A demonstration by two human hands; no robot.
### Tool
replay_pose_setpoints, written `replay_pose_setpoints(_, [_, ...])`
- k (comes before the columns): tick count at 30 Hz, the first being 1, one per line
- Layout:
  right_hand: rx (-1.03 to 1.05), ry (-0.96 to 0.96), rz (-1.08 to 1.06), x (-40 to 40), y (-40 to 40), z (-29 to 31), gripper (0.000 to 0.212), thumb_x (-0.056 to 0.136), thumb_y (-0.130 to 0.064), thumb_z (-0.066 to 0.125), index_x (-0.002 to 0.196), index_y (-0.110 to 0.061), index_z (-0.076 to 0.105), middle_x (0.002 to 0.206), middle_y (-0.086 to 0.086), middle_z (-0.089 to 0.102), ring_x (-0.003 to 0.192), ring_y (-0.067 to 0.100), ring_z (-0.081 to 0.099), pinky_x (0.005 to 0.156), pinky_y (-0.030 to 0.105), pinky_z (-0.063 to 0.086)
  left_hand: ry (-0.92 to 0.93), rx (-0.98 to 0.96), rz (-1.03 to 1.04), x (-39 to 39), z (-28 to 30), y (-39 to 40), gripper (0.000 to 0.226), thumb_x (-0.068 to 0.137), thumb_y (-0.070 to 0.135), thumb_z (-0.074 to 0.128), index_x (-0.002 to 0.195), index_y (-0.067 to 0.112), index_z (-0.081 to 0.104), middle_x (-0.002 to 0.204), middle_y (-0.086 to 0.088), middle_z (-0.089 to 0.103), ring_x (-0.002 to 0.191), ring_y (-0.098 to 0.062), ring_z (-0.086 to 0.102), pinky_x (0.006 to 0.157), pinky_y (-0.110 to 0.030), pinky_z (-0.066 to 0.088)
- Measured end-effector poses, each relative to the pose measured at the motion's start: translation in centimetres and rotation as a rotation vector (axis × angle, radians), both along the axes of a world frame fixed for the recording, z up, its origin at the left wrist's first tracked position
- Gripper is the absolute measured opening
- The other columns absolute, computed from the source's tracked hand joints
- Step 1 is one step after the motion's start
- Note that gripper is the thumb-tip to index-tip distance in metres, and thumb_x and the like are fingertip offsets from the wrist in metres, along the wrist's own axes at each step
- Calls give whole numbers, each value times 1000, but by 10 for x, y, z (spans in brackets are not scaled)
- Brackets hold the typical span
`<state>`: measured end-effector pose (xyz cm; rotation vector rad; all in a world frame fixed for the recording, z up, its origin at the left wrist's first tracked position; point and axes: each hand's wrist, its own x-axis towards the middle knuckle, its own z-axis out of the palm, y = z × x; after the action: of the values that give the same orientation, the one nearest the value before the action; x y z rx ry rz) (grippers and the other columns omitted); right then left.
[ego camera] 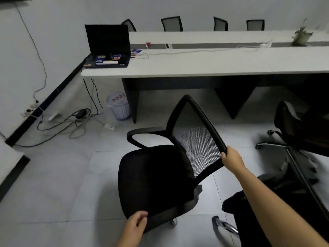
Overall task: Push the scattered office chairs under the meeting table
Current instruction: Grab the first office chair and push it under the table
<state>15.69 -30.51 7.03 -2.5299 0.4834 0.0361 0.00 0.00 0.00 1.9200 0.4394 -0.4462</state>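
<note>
A black mesh-back office chair (pixel 156 175) stands on the tiled floor in front of the long white meeting table (pixel 204 65), turned sideways with its backrest to the right. My right hand (pixel 231 157) grips the top corner of the chair's backrest. My left hand (pixel 137 223) holds the near edge of the seat cushion. A second black chair (pixel 295 125) stands at the right, close to the table. Part of a third chair (pixel 267 211) is at the lower right, beside my right arm.
Several chairs (pixel 171 24) are tucked in along the table's far side. An open laptop (pixel 108 45) and a plant (pixel 300 35) sit on the table. A white bin (pixel 119 107) and loose cables (pixel 71 122) lie on the floor at the table's left end.
</note>
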Motion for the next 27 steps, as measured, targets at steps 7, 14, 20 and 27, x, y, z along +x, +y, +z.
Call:
replay_pose_setpoints(7, [202, -25, -75, -42, 2, -17, 10, 87, -12, 53, 83, -3, 55, 73, 17, 61, 64, 30, 61, 52, 13, 40, -168, -48, -110, 37, 29, -44, 17, 92, 10, 46, 94, 24, 54, 91, 15, 55, 88, 3, 51, 71, 0, 42])
replay_pose_setpoints(14, [560, 154, 141, -159, 59, -36, 29, 76, -9, 60, 59, -32, 61, 56, -15, 67, 69, 13, 68, 70, 30, 52, -163, -250, -103, 71, 65, -96, 17, 93, 11, 44, 90, 22, 57, 95, 3, 59, 88, -10, 53, 75, -21, 43])
replay_pose_setpoints(20, [397, 19, 70, -169, 33, -35, 18, 82, -13, 63, 94, -26, 66, 89, -14, 63, 89, -2, 60, 81, 14, 43, -319, 229, -435, 53, 62, -102, 43, 89, 31, 50, 128, 14, 44, 126, -2, 48, 116, -15, 44, 93, -21, 36])
replay_pose_setpoints(27, [-399, -236, 545, -79, 33, -15, 65, 57, -56, 72, 107, -16, 60, 112, 11, 66, 109, 36, 58, 90, 56, 41, -469, 918, -506, 29, 51, -71, 39, 89, 44, 43, 118, 18, 52, 105, 1, 59, 96, -16, 55, 75, -27, 47])
